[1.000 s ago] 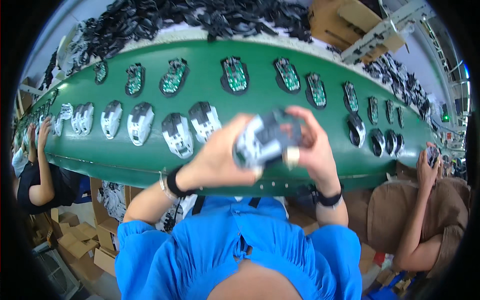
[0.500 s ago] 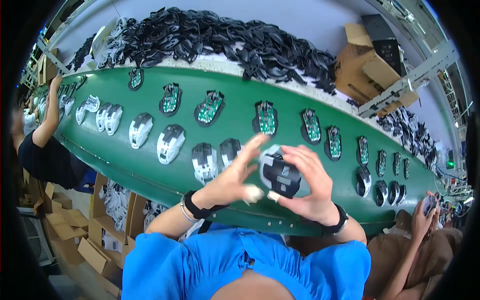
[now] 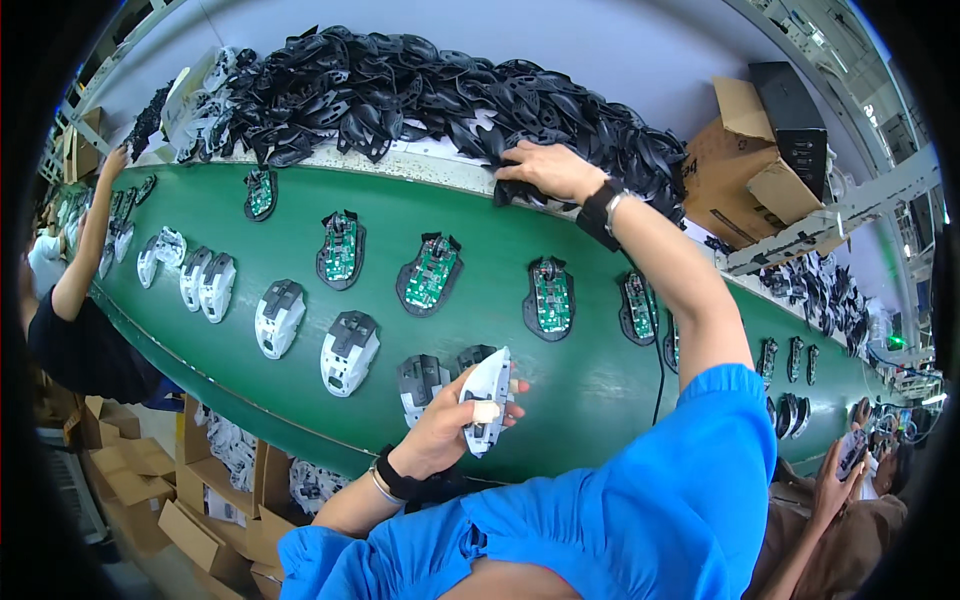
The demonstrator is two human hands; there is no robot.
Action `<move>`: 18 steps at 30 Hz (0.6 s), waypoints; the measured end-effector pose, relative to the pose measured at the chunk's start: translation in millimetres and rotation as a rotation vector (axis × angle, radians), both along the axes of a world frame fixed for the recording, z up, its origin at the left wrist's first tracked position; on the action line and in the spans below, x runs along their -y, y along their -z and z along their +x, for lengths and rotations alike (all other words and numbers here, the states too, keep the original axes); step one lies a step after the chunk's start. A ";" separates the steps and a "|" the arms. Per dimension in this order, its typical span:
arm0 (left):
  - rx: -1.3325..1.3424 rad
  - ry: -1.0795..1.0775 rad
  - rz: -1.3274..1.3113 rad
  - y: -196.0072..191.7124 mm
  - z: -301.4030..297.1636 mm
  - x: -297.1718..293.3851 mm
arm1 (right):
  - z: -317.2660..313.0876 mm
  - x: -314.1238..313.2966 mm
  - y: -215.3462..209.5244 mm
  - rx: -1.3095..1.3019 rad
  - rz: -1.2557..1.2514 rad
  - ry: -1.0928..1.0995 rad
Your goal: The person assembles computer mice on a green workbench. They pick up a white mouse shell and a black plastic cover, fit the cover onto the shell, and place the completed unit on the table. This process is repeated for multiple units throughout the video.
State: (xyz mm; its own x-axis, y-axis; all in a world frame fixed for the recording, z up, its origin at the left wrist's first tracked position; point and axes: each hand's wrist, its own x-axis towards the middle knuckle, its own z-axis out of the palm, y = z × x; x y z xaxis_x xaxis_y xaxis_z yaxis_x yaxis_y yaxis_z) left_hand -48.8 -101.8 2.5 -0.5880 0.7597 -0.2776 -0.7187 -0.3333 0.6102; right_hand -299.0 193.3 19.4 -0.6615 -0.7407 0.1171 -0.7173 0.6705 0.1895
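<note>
My left hand point(image 3: 450, 425) is closed around a white mouse shell point(image 3: 487, 400), held up on its edge over the near side of the belt. Reaching far across, my right hand point(image 3: 550, 172) is at the front edge of a heap of black plastic mouse parts point(image 3: 400, 90). Its fingers are curled onto one black mouse part point(image 3: 515, 192) there; the fingertips show only in part. Two grey-and-white mouse shells lie just behind my left hand, one of them a shell point(image 3: 422, 385) partly covered. Beyond them is a green circuit board on a black base point(image 3: 550, 300).
The green belt point(image 3: 480, 240) carries a row of boards on black bases and a row of white shells point(image 3: 350, 352). A cardboard box point(image 3: 745, 170) stands at the back right. Co-workers sit left and right. A black cord point(image 3: 658, 370) hangs by my right arm.
The mouse shell has passed from my right hand to my left and is turned on edge. My right hand has gone far forward to the black heap.
</note>
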 end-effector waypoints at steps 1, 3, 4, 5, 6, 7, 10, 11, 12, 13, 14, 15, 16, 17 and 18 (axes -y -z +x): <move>0.027 -0.007 -0.008 -2.4 -2.4 0.8 | -7.2 -2.7 3.2 0.041 -0.027 0.003; 0.042 -0.047 0.045 -3.6 -6.3 2.1 | -10.8 -7.7 -2.6 -0.054 -0.006 -0.078; 0.050 -0.058 0.075 -3.2 -8.3 1.9 | -6.9 -13.7 -4.7 -0.111 -0.015 -0.103; 0.041 -0.056 0.071 -4.0 -10.7 -0.2 | -1.4 -23.6 -6.4 -0.166 0.033 -0.129; 0.066 -0.083 0.096 -5.6 -11.6 2.6 | 10.6 -15.2 -15.7 -0.215 -0.031 -0.141; 0.092 -0.104 0.122 -8.0 -12.6 4.3 | 30.4 -11.7 -25.5 -0.262 -0.094 -0.146; 0.121 -0.141 0.175 -15.6 -6.9 14.5 | 132.7 8.4 -51.9 -0.364 -0.244 -0.110; 0.155 -0.148 0.161 -19.9 -1.6 16.3 | 175.3 9.7 -43.9 -0.357 -0.265 -0.090; 0.183 -0.149 0.145 -23.2 2.3 17.6 | 217.1 9.6 -36.6 -0.356 -0.284 -0.064; 0.137 -0.120 0.107 -22.7 6.3 18.2 | 257.2 7.6 -25.7 -0.286 -0.259 -0.014; 0.098 -0.093 0.025 -25.1 11.4 16.4 | 299.9 6.8 -10.2 -0.207 -0.235 0.040; 0.074 -0.063 0.014 -18.9 15.7 15.2 | 334.1 4.5 4.3 -0.057 -0.207 0.133; 0.049 -0.034 0.002 -13.1 20.9 14.8 | 355.8 4.0 15.4 -0.028 -0.198 0.186; 0.008 -0.023 -0.030 -12.3 22.7 10.1 | 370.0 6.3 18.3 -0.012 -0.188 0.238; 0.008 0.008 -0.013 -8.1 26.5 7.4 | 382.2 9.7 18.5 0.005 -0.179 0.287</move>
